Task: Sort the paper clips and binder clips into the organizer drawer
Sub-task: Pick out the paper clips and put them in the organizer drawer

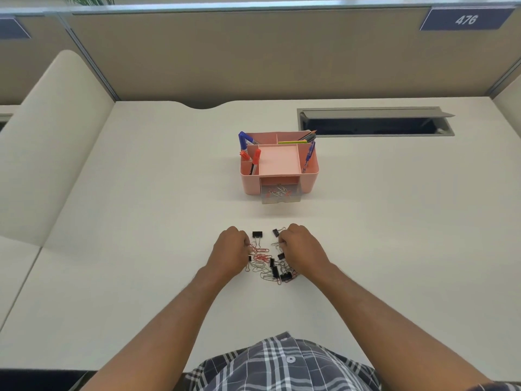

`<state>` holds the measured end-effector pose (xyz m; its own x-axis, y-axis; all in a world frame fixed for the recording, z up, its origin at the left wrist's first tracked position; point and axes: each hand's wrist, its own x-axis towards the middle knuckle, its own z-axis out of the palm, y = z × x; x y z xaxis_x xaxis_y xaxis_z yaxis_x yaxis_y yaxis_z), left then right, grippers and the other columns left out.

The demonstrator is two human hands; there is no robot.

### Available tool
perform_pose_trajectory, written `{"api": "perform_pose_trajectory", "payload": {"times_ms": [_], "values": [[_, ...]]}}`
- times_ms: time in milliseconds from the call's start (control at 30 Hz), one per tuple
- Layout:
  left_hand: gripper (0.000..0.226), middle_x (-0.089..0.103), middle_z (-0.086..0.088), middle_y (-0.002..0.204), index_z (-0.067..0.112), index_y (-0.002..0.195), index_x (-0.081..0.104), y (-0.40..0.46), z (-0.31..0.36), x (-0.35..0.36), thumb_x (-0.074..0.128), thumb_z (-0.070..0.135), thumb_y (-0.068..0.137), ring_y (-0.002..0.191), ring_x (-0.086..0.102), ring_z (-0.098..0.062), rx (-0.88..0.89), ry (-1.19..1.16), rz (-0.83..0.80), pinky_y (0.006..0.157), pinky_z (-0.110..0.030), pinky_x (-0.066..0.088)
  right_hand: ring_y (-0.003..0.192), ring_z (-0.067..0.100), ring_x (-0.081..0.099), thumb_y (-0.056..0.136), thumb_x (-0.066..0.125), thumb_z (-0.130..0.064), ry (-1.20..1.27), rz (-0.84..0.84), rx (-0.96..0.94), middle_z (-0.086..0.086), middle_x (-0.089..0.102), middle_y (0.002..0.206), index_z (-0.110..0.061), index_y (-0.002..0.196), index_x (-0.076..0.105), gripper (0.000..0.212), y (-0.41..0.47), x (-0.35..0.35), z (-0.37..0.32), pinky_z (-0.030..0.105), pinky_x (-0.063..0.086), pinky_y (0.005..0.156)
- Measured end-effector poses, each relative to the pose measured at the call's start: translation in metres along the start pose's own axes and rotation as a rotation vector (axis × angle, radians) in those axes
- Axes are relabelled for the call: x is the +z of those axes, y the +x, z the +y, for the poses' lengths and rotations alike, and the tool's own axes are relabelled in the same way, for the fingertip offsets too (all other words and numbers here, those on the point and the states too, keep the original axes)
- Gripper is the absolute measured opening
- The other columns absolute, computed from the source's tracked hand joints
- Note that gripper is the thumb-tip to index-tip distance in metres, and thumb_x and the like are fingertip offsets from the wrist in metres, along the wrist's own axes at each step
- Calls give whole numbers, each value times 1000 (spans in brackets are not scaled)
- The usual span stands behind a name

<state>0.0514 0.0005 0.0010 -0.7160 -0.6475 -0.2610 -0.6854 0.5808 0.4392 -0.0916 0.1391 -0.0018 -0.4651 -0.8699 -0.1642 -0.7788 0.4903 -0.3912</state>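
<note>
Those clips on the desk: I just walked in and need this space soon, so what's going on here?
A person is sorting a pile of paper clips and black binder clips on the desk. The left hand and right hand both work at the pile, fingers curled on paper clips. Beyond it, the pink organizer has its clear drawer pulled open with a few paper clips inside. Most clips are not yet sorted.

Both hands, left (229,251) and right (303,249), curled at clip pile (267,263) on desk (141,221), fingers pinching paper clips; organizer (279,165) beyond pile, drawer (280,194) open.
</note>
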Motion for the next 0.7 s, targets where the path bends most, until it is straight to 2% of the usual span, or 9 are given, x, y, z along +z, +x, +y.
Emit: {"api": "perform_pose_trajectory", "payload": {"times_ms": [200,300,433,600,700], "values": [[10,55,2,91,17,82,64,-1,1,1,61,17,91,87,54,-18,32,11,-1,67,-28,40,83,23,51,92,48,-11,59,-19,19,1,56,87,-18,78,54,17,0,-10,0,35,44,69],[10,57,2,91,16,81,62,-2,0,0,57,15,90,86,52,-17,50,-4,-2,70,-32,45,80,23,52,90,48,-11,68,-11,33,1,59,82,-15,76,58,17,-1,-14,2,37,46,69],[13,62,2,81,14,80,59,-3,2,-2,52,8,88,79,56,-20,62,-34,-18,67,-35,48,81,20,54,91,48,-12,145,22,48,-1,62,83,-16,81,61,17,1,-19,4,35,46,70],[9,64,4,85,15,91,65,5,20,-21,57,10,92,78,58,-11,126,-284,138,71,-22,47,82,14,59,94,57,-18,299,253,29,-2,68,90,-16,100,71,15,11,-43,4,27,46,75],[9,66,6,85,16,90,67,22,43,-38,60,11,91,79,60,-9,167,-392,237,72,-16,47,84,16,61,93,57,-14,337,402,22,0,71,93,-14,101,73,18,23,-64,0,30,48,76]]}}
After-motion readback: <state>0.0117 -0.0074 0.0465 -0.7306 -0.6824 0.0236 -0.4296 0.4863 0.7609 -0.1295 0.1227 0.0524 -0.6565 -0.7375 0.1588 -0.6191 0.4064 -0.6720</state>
